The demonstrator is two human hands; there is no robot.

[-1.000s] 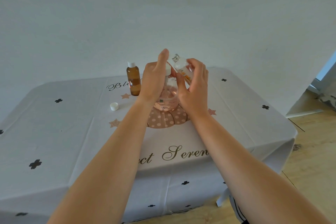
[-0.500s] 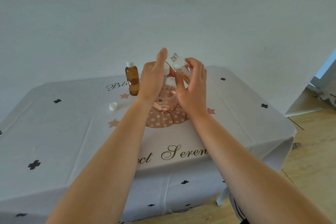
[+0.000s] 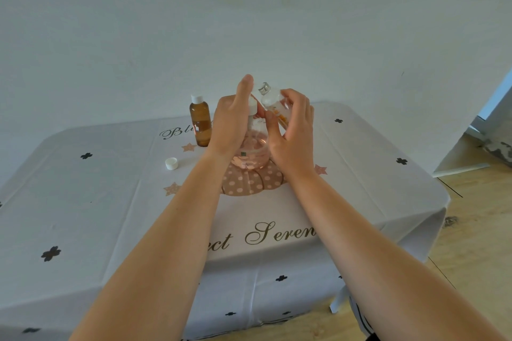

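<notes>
A round clear pump bottle (image 3: 253, 153) with pink liquid stands on the table's middle, on a dotted pumpkin print. My left hand (image 3: 230, 122) sits over its white pump head (image 3: 252, 106); the thumb points up and the fingers are hidden behind the hand. My right hand (image 3: 295, 135) grips a small clear bottle (image 3: 273, 99) with an orange label. That bottle is tilted, its uncapped threaded neck up and to the left, close to the pump head.
An amber bottle (image 3: 200, 124) with a white cap stands upright left of my left hand. A loose white cap (image 3: 171, 163) lies on the tablecloth (image 3: 97, 202) in front of it. The white wall is just behind the table. Wooden floor (image 3: 476, 230) lies to the right.
Both hands stay on their bottles in nearly the same place. The small bottle's neck has shifted slightly closer to the pump head.
</notes>
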